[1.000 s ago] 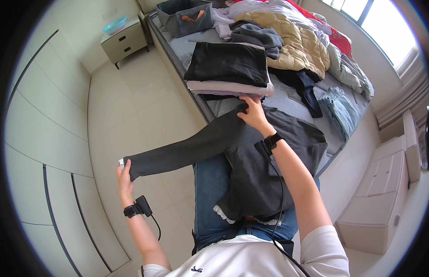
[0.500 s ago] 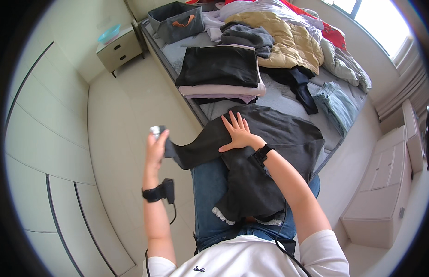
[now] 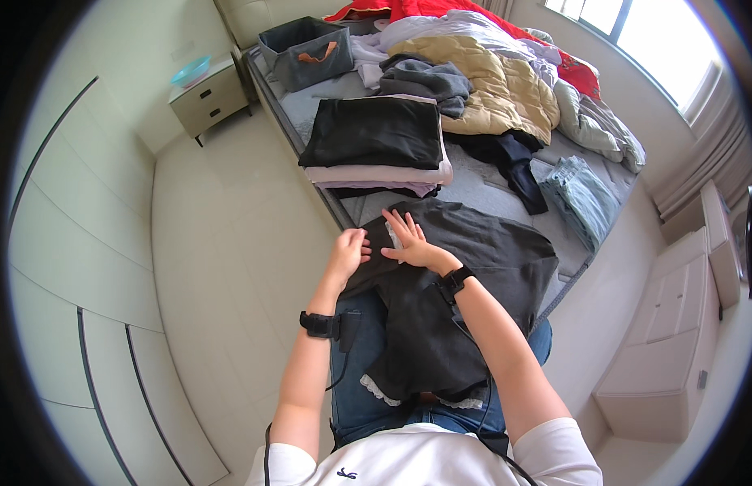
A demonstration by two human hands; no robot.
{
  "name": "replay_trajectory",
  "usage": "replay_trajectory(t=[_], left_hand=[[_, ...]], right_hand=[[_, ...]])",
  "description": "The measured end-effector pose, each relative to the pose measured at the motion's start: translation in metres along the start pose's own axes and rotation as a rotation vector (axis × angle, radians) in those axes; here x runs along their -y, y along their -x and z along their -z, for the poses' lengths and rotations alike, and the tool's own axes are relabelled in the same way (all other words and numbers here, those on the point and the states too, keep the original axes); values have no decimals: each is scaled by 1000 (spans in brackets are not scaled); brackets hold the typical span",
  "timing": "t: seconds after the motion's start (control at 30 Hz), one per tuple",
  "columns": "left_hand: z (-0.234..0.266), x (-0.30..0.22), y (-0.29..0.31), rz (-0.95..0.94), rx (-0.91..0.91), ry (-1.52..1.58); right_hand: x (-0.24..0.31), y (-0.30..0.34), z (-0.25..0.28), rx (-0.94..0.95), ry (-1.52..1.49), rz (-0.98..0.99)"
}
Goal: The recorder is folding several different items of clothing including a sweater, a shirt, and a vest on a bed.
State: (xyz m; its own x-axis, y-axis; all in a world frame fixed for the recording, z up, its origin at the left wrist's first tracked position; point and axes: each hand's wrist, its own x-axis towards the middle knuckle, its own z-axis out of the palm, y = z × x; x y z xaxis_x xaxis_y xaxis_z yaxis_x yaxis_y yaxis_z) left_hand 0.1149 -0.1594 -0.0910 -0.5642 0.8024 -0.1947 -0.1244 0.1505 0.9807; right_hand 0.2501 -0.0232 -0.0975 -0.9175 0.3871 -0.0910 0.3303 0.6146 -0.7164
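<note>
A dark grey long-sleeved top (image 3: 449, 324) with white lace along its hem lies spread over the bed's near edge and my lap. Its left sleeve is folded inward, so the white cuff (image 3: 394, 235) rests on the body of the garment. My left hand (image 3: 348, 257) is closed at the fold of that sleeve, fingers curled on the fabric. With fingers spread, my right hand (image 3: 415, 245) lies over the cuff and the cloth beside it, partly covering the cuff.
Beyond the top, a stack of folded clothes (image 3: 376, 134) stands on the bed. Folded light-blue jeans (image 3: 582, 198) lie to the right. A grey fabric bin (image 3: 303, 53), a tan puffer jacket (image 3: 497, 81) and heaped bedding (image 3: 465, 32) are farther back.
My left hand has brought the sleeve's cuff end from out at the left in onto the garment. The right hand remains spread on the top, now over the cuff.
</note>
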Motion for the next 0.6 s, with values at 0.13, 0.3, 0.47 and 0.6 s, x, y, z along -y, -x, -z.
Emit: replay_trajectory(t=[0.13,0.3,0.47,0.6], left_hand=[[58,58,-11,-141,-330,-475],[78,62,4,621,-83,-468],[112,96,16,454,-87,33],[120,89,14,198,-211,238]], right_hand=[[6,-8,-13,-24,214,7],[-6,-7,-16,-38,281,-31],[5,-14,-21,-41,276,-12],[-6,-16,-18,-41,262,-20]])
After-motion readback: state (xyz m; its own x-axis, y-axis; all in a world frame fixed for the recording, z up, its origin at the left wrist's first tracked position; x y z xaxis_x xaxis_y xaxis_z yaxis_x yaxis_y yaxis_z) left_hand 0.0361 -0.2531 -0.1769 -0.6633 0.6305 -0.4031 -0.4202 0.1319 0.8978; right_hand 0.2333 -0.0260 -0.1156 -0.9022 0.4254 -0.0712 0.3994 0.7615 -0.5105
